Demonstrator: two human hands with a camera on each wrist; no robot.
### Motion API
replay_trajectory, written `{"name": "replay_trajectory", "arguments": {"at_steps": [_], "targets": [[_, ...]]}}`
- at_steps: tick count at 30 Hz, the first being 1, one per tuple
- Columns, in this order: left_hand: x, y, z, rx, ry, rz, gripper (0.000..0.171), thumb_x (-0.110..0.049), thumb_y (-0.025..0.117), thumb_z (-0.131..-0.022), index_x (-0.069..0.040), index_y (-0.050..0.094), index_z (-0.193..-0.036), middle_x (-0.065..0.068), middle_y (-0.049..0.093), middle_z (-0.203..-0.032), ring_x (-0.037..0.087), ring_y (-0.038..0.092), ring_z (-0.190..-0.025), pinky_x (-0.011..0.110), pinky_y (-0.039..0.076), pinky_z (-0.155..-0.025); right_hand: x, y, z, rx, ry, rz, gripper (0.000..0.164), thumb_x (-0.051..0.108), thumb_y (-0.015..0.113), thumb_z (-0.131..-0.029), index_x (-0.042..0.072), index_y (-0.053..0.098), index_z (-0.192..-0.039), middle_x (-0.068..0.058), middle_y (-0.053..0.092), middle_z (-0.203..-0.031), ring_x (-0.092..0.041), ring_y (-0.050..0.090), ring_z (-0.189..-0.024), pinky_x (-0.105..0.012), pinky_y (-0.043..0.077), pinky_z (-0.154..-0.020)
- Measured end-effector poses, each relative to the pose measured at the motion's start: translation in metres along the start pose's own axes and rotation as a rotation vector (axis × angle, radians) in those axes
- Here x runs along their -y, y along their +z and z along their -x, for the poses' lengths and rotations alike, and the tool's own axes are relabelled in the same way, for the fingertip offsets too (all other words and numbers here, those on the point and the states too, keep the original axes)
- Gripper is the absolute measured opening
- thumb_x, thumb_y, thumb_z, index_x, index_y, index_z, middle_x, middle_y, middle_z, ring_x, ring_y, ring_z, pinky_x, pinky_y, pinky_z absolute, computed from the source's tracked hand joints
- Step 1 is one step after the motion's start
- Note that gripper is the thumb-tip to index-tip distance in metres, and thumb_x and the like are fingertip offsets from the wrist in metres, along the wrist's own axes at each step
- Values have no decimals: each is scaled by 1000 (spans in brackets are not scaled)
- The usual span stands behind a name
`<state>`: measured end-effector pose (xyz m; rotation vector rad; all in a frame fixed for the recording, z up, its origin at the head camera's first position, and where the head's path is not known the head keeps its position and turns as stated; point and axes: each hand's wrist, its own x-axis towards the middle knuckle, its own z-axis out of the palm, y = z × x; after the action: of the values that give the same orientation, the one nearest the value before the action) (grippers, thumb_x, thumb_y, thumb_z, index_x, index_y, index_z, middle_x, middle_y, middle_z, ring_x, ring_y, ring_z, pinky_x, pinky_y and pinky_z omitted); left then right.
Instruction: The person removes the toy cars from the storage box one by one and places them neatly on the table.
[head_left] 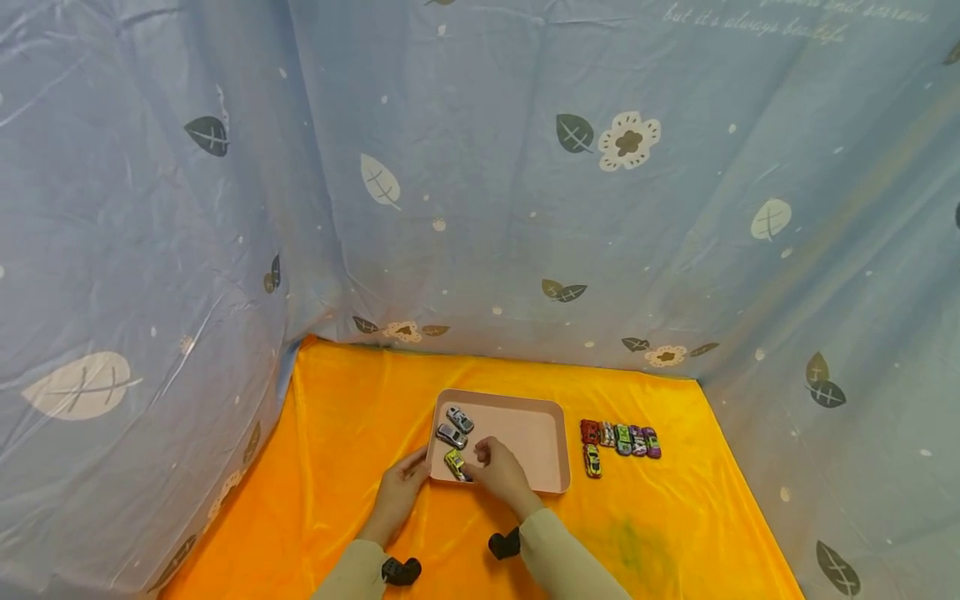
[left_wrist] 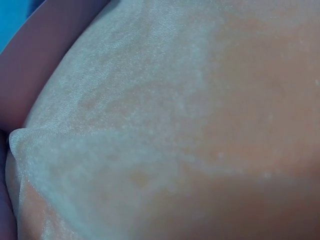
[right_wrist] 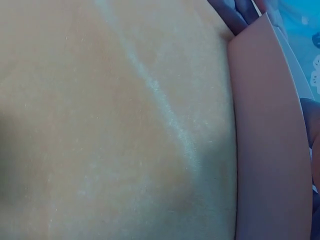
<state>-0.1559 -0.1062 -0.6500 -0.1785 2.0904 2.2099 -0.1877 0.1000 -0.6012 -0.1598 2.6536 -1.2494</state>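
A shallow pink tray (head_left: 525,402) lies on the orange cloth in the head view. Inside its left part are two silver toy cars, one toward the back (head_left: 460,419) and one just in front (head_left: 452,436), plus a yellow toy car (head_left: 454,463) near the front wall. My left hand (head_left: 400,492) holds the tray at its front left corner. Over the front wall reaches my right hand (head_left: 501,477), thumb beside the yellow car and forefinger bent apart from it. Both wrist views show mostly cloth, the tray's outer wall (right_wrist: 270,130) and slivers of fingers.
Right of the tray, several toy cars stand side by side in a row, a green one (head_left: 623,439) among them. Another yellow car (head_left: 592,461) sits in front of the row's left end. Blue patterned curtains (head_left: 480,208) enclose the back and sides.
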Motion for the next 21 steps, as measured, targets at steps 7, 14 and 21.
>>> {"name": "replay_trajectory", "arguments": {"at_steps": [7, 14, 21], "targets": [[-7, 0, 2, 29, 6, 26, 47, -21, 60, -98, -5, 51, -141, 19, 55, -134, 30, 53, -123, 30, 49, -95, 1, 2, -1, -1, 4, 23, 44, 33, 79, -81, 5, 59, -108, -4, 57, -90, -18, 50, -77, -35, 46, -72], [-3, 0, 1, 14, 1, 5, 45, -22, 60, -97, -7, 53, -140, 17, 56, -133, 28, 53, -122, 28, 49, -95, 1, 6, -2, 8, 2, 18, 44, 34, 80, -79, 7, 59, -106, 0, 56, -86, -17, 50, -74, -35, 45, -70], [0, 1, 0, 10, 0, 7, 45, -23, 60, -98, -7, 53, -139, 16, 55, -134, 28, 52, -123, 28, 49, -95, 0, 7, -3, 9, 16, 24, 40, 33, 79, -80, 8, 60, -104, 3, 55, -83, -16, 51, -73, -34, 44, -69]]}}
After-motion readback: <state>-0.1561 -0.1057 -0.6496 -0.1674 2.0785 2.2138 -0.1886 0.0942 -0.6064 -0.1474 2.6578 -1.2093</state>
